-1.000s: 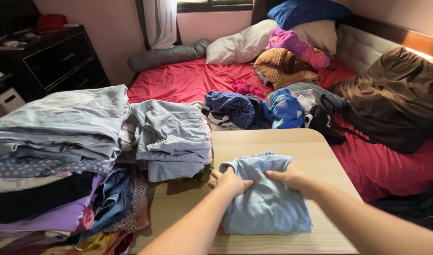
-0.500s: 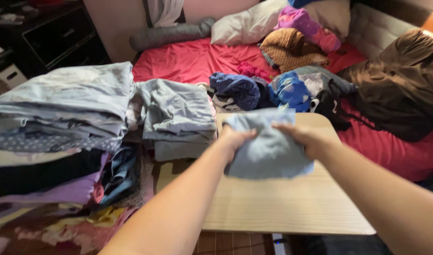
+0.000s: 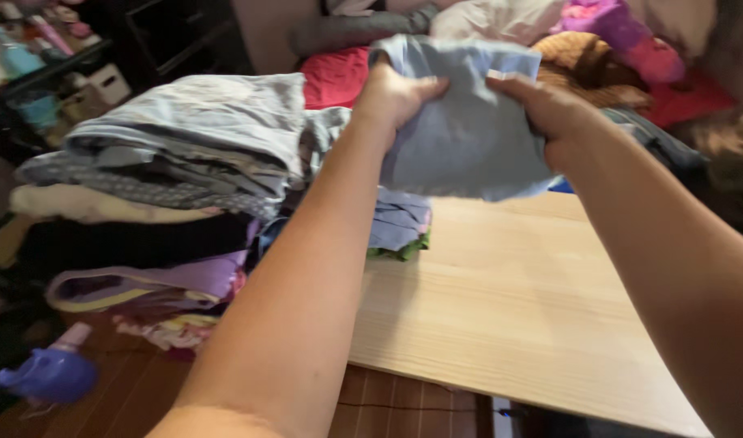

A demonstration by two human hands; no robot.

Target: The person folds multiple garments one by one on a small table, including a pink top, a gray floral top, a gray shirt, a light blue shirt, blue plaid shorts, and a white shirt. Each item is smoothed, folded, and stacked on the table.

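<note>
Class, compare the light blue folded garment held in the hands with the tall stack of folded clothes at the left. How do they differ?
The light blue garment is a single piece; the stack of folded clothes is many layers. The garment is held in the air by the left hand and right hand, above the wooden table; the stack rests on its own. The garment is one colour; the stack mixes grey, black, cream and purple. Both are folded fabric.

- folded garment (image 3: 469, 130): plain light blue
- table (image 3: 534, 308): pale wood grain
- clothes stack (image 3: 161, 186): grey-blue on top, a dotted grey layer, then cream, black and lilac
- bed sheet (image 3: 335, 77): red
- bottle (image 3: 51, 373): purple
</note>
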